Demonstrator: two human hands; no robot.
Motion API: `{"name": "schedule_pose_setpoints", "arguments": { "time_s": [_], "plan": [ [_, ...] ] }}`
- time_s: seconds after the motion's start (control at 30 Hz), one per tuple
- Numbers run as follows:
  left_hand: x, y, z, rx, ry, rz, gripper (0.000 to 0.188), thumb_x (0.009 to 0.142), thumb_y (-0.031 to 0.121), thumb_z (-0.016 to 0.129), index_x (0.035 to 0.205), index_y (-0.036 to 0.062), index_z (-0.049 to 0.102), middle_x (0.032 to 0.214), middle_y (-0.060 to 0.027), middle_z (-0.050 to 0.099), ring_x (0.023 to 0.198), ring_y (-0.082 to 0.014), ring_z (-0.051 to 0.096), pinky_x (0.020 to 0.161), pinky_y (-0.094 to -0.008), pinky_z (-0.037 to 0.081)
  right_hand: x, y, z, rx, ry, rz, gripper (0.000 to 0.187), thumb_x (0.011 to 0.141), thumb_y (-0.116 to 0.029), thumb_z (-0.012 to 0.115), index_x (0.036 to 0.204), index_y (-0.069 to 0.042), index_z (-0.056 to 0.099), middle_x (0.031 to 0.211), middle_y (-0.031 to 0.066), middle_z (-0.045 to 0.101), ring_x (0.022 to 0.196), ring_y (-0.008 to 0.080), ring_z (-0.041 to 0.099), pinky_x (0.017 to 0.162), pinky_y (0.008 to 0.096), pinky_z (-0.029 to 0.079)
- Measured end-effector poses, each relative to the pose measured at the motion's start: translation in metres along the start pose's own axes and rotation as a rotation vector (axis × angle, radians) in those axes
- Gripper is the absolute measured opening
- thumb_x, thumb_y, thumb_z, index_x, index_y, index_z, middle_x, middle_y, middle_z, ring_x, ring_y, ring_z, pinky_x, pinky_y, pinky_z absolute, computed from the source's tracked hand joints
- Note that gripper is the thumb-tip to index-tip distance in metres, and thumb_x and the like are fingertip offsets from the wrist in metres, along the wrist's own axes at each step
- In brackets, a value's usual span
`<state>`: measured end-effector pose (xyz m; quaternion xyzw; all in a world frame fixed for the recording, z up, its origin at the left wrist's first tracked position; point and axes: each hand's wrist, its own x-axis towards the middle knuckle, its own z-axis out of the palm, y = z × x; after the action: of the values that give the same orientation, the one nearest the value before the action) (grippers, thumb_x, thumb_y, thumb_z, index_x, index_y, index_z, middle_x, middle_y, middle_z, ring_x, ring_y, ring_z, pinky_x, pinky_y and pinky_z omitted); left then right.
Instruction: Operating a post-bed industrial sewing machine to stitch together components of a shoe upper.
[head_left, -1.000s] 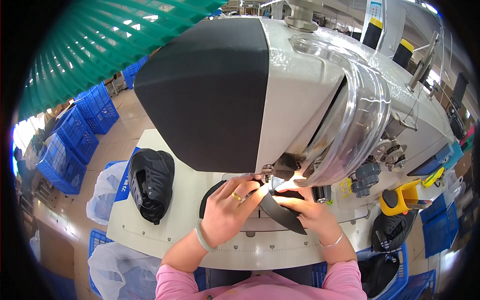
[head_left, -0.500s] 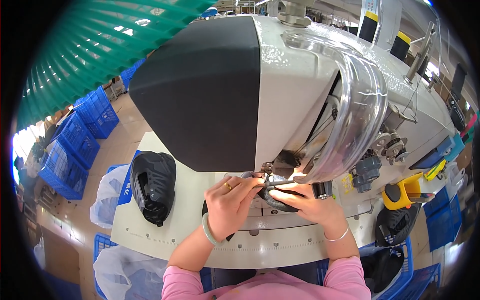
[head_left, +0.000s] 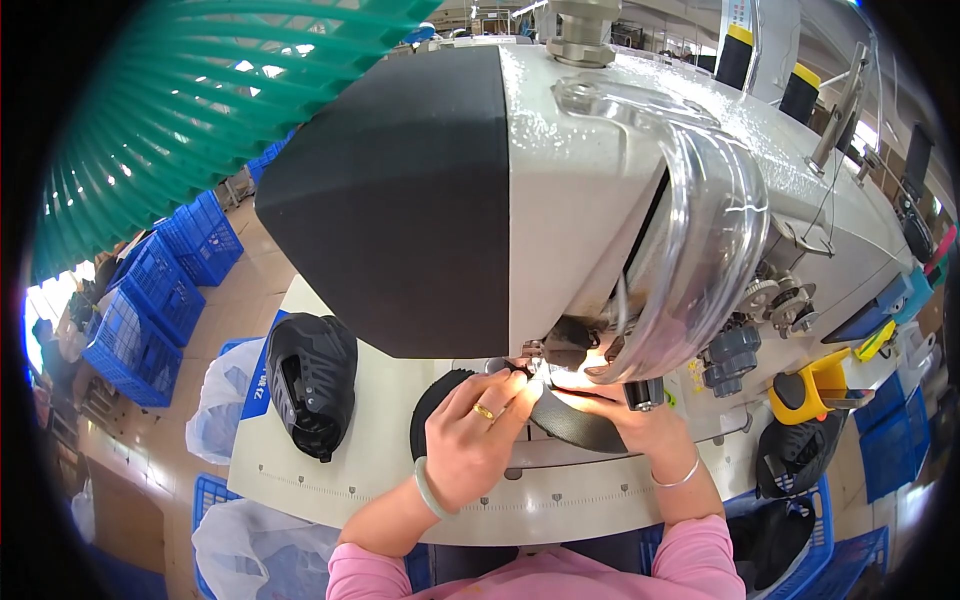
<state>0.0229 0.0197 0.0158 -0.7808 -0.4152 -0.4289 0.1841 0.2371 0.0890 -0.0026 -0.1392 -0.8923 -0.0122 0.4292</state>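
A black shoe upper [head_left: 582, 428] lies under the needle area of a sewing machine [head_left: 590, 190], its curved edge facing me. My left hand [head_left: 470, 430], with a ring and a pale bangle, pinches its edge just left of the needle. Another dark part [head_left: 430, 405] shows beyond that hand's left side; whether it belongs to the same upper I cannot tell. On the right, my right hand [head_left: 645, 430] has its fingers closed on the upper, partly hidden by the machine's clear guard [head_left: 715, 250]. A finished-looking black shoe upper [head_left: 312, 385] rests on the table's left side.
At the right edge stand a yellow holder [head_left: 815, 385] and another black upper [head_left: 797, 455]. Blue crates [head_left: 140, 345] line the floor at left. A crate with white plastic [head_left: 250, 545] sits below the table [head_left: 400, 510]. A green ribbed cover [head_left: 210, 110] hangs at upper left.
The upper has shifted under the needle, and more of it shows between my hands. A dark strip near my fingertips no longer shows. My left hand has moved slightly right and nearer me.
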Motion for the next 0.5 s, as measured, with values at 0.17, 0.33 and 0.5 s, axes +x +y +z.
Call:
{"name": "schedule_pose_setpoints", "arguments": {
  "time_s": [0.17, 0.33, 0.5],
  "plan": [
    [0.0006, -0.0018, -0.0012, -0.037, -0.030, -0.027, 0.034, 0.065, -0.002, 0.067, 0.099, 0.0014, 0.068, 0.106, -0.0095, 0.061, 0.090, -0.0248, 0.065, 0.074, -0.0328, 0.057, -0.0044, -0.0003, 0.0051, -0.061, -0.013, 0.037, 0.042, 0.071, -0.008, 0.073, 0.113, -0.010, 0.070, 0.101, 0.0061, 0.069, 0.078, 0.0198, 0.065, 0.063, 0.0317, 0.043],
    [0.0045, -0.0004, -0.0049, 0.012, -0.066, 0.017, 0.029, 0.069, -0.002, 0.067, 0.098, 0.0007, 0.068, 0.106, -0.0104, 0.061, 0.091, -0.0254, 0.065, 0.075, -0.0325, 0.057, 0.0027, -0.0037, 0.0039, -0.076, 0.014, 0.037, 0.042, 0.069, -0.008, 0.074, 0.111, -0.011, 0.070, 0.102, 0.0046, 0.070, 0.078, 0.0190, 0.065, 0.062, 0.0328, 0.043],
    [0.0068, -0.0069, -0.0047, -0.087, 0.018, -0.062, 0.021, 0.072, 0.000, 0.071, 0.093, 0.0017, 0.069, 0.087, -0.0073, 0.066, 0.072, -0.0220, 0.064, 0.061, -0.0303, 0.053, -0.0044, -0.0042, 0.0042, -0.168, -0.097, 0.014, 0.040, 0.067, -0.005, 0.072, 0.106, -0.011, 0.071, 0.109, 0.0063, 0.069, 0.081, 0.0175, 0.066, 0.064, 0.0308, 0.044]
  ]
}}
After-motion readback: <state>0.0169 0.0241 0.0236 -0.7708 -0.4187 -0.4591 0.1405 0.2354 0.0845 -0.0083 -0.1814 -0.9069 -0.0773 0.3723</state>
